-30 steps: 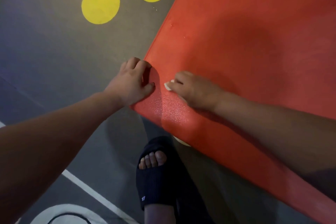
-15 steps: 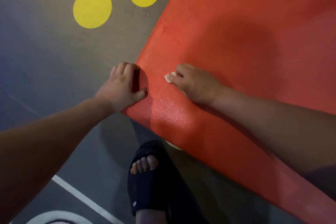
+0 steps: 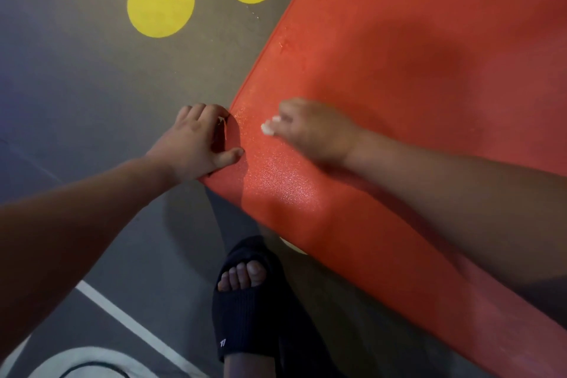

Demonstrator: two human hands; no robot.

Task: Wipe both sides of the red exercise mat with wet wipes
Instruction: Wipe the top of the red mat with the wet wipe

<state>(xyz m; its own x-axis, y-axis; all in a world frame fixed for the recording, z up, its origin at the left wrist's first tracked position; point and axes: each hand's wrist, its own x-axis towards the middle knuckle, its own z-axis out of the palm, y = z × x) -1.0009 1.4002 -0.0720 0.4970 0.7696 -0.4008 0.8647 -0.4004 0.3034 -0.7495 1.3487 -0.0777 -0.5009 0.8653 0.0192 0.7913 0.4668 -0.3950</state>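
The red exercise mat [image 3: 414, 64] fills the right half of the view, its near corner lifted off the dark floor. My left hand [image 3: 196, 141] grips that corner's left edge, fingers curled under and thumb lying on top. My right hand [image 3: 313, 129] presses flat on the mat just right of the left hand, holding a small white wet wipe [image 3: 267, 126] that shows only at the fingertips. The mat surface near the corner glistens.
The dark floor [image 3: 76, 86] carries yellow painted dots [image 3: 160, 2] at the top and a white line [image 3: 122, 319] at lower left. My foot in a black slide sandal [image 3: 245, 301] stands just below the mat's corner.
My right hand with the wipe has shifted slightly along the mat near the corner. My left hand keeps its hold on the edge. The view has drifted a little.
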